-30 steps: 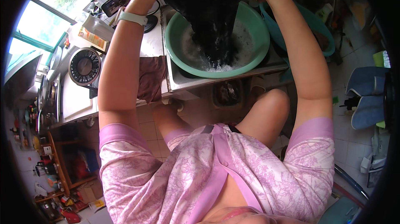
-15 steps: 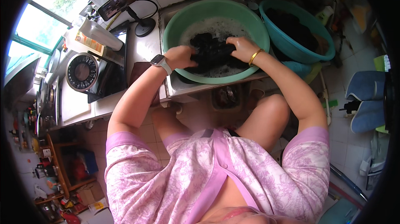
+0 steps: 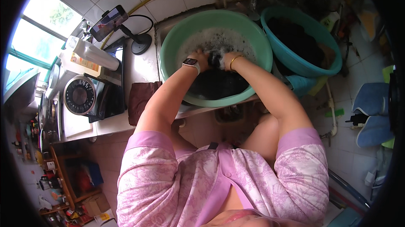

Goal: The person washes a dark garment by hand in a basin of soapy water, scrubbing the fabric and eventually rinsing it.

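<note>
A large green basin (image 3: 168, 77) of foamy, dark water stands over the sink. In it a bunched black cloth (image 3: 215, 61) shows between my two hands, mostly under the surface. My left hand (image 3: 203, 60), below a white-strapped watch (image 3: 191, 62), is closed on the cloth's left side. Close beside it, my right hand (image 3: 231, 60) grips the right side, a gold bangle (image 3: 235, 62) at its wrist. The fingertips of both hands are partly hidden by water and foam. Whether the dark area nearer me is cloth or water I cannot tell.
To the right stands a teal basin (image 3: 276, 47) holding dark cloth (image 3: 297, 41). Left of the sink are a phone on a stand (image 3: 141, 43), a gas burner (image 3: 80, 95), a white jug (image 3: 90, 54) and a brown cloth (image 3: 141, 98). Blue slippers (image 3: 373, 100) hang at the right.
Both hands have moved closer together and lower into the water, pressing the black cloth that was raised and spread between them. More foam shows around it. The whole view has shifted slightly.
</note>
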Demonstrator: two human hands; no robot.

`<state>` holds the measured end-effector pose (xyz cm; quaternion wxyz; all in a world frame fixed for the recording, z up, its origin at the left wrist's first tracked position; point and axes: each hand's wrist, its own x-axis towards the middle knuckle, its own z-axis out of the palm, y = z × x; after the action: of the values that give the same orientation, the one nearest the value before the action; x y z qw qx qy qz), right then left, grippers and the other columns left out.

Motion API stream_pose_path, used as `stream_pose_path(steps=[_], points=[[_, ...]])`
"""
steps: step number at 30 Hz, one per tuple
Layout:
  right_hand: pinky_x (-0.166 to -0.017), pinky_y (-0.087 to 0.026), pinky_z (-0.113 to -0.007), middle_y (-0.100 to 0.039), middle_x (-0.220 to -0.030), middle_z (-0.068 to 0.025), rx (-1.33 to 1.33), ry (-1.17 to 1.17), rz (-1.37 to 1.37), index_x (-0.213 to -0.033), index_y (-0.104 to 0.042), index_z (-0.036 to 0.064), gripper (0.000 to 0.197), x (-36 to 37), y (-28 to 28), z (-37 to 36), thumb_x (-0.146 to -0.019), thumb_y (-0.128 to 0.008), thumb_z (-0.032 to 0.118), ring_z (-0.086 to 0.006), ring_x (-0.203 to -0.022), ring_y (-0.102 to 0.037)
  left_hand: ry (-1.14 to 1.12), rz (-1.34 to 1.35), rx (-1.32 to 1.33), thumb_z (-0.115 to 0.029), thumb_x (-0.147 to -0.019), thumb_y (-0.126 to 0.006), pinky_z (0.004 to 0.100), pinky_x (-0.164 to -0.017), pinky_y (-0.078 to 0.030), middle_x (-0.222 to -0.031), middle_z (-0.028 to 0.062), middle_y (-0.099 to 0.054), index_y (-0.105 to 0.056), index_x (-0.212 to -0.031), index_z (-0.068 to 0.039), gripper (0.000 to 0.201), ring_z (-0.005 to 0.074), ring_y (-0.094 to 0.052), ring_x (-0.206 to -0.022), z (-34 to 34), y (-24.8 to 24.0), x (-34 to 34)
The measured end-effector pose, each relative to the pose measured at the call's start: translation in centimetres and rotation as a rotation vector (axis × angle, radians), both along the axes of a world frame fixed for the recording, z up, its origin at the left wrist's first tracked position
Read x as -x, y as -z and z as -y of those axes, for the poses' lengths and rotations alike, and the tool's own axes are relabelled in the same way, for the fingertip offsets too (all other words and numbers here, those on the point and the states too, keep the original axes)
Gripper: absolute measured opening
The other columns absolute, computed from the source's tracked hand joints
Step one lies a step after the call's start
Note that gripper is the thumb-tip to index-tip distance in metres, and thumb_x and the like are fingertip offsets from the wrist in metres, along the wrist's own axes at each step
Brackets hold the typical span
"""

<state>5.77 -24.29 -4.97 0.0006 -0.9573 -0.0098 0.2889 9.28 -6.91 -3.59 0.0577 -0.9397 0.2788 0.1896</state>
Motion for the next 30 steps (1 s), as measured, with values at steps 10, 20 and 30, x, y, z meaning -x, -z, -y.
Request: stream_pose_path(steps=[10, 20, 30], points=[[-0.091, -0.05, -0.047, -0.061, -0.124, -0.0219, -0.894, 0.678, 0.539, -0.124, -0.059, 0.0095, 0.041, -2.1, -1.9, -3.8, -0.087, -0.061, 0.028, -0.0427, -0.108, -0.06, -0.993, -1.111, 1.301, -0.08, -0.082, -0.048, 0.0487, -0.104, -0.039, -0.131, 0.0105, -0.059, -0.055, -0.131, -0.014, 0.082, 0.0299, -0.053, -0.122, 1.1, -2.1, -1.9], [-0.062, -0.053, -0.044, -0.057, -0.09, -0.0136, -0.938, 0.236, 1.285, -0.095, -0.052, 0.0073, 0.03, 5.8, -8.3, -10.8, -0.085, -0.069, 0.03, -0.0357, -0.075, -0.063, -0.25, 0.209, 1.234, -0.026, -0.101, -0.047, 0.0356, -0.093, -0.048, -0.106, 0.0079, -0.059, -0.041, -0.14, -0.009, 0.043, 0.0193, -0.057, -0.102, 0.6, -2.5, 1.8], [-0.054, -0.052, -0.042, -0.061, -0.081, -0.0116, -0.815, 0.156, 1.455, -0.089, -0.051, 0.0075, 0.027, 4.1, -8.4, -11.0, -0.086, -0.067, 0.03, -0.035, -0.065, -0.063, -0.622, -0.8, 1.812, -0.032, -0.101, -0.044, 0.0373, -0.092, -0.049, -0.107, 0.0095, -0.061, -0.05, -0.134, -0.007, 0.043, 0.0234, -0.06, -0.101, -3.0, -3.9, 1.0]])
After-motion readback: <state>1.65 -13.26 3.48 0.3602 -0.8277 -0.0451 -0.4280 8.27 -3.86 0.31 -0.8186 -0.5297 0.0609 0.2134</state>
